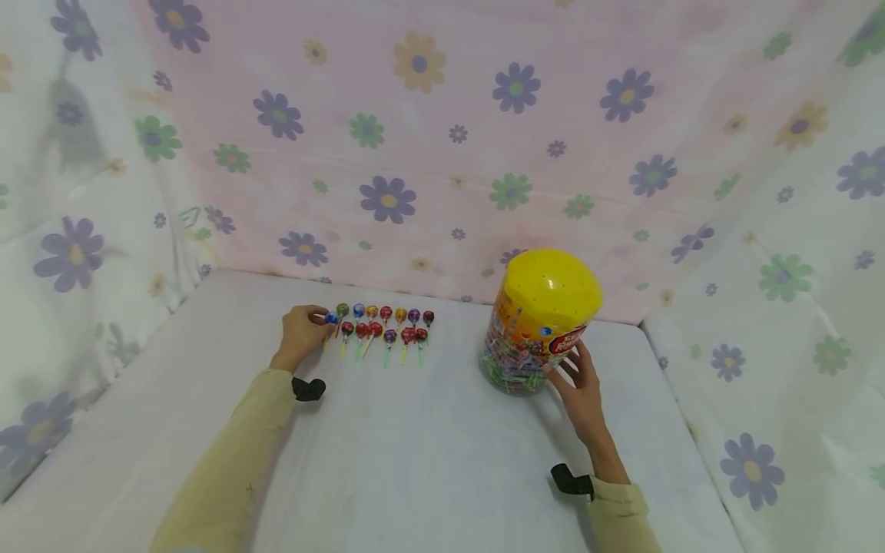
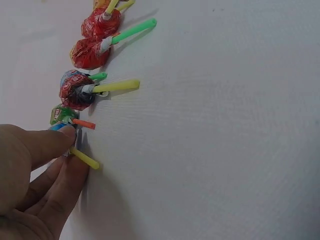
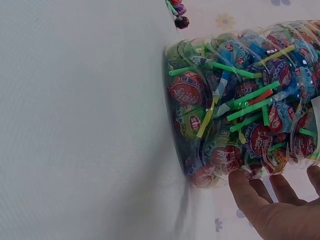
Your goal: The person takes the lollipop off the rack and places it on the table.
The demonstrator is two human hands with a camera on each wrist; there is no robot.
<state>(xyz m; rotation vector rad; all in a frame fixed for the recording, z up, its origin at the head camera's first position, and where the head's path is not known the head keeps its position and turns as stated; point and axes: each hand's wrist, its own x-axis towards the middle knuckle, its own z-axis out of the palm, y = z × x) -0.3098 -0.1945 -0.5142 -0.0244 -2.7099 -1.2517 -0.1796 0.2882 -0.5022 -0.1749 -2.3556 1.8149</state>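
Note:
My left hand (image 1: 300, 336) pinches a blue-wrapped lollipop (image 1: 332, 317) between thumb and fingers, at the left end of two rows of lollipops. In the left wrist view its yellow stick (image 2: 86, 159) pokes out below the thumb, close beside a green-wrapped lollipop (image 2: 60, 115). To the right, a large clear jar (image 1: 508, 361) with a yellow lid (image 1: 553, 286) stands on the table. Wrapped lollipops with coloured sticks fill the part seen in the right wrist view. My right hand (image 1: 579, 392) touches the jar's right side with spread fingertips.
The back row runs right to a dark red lollipop (image 1: 429, 316); a front row, including a purple one (image 1: 390, 336), lies before it. A white cloth covers the table (image 1: 415, 461). Flower-patterned fabric (image 1: 442, 153) hangs behind and at both sides.

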